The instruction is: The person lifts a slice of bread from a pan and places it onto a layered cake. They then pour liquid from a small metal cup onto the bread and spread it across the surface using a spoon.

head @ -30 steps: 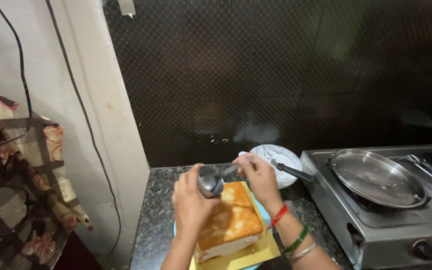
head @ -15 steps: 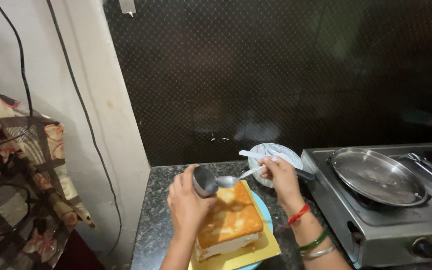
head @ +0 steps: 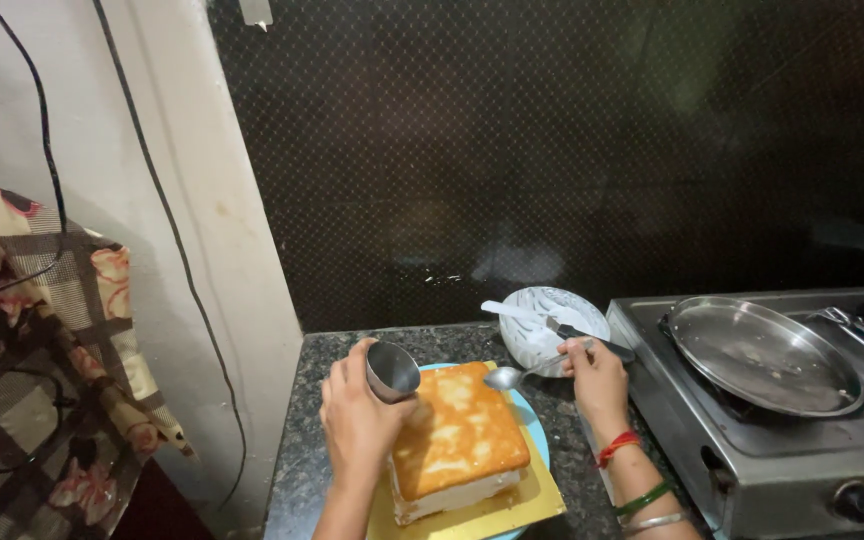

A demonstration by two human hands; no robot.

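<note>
A square golden-brown cake (head: 460, 435) sits on a yellow board (head: 492, 508) over a light blue plate (head: 534, 430) on the dark speckled counter. My left hand (head: 357, 425) grips a small steel cup (head: 391, 371), tilted above the cake's near-left corner. My right hand (head: 595, 380) holds a steel spoon (head: 517, 376) by its handle, with the bowl over the cake's far-right corner.
A marbled white bowl (head: 552, 327) with a white spatula and a knife in it stands behind the cake. At the right is a steel gas stove (head: 802, 445) with a round steel pan (head: 762, 355) on it. A patterned cloth (head: 42, 350) hangs at the left.
My right hand has drawn the spoon away from the cup, right and slightly down, toward the cake's far-right corner. The cup in my left hand stays over the cake's left side.
</note>
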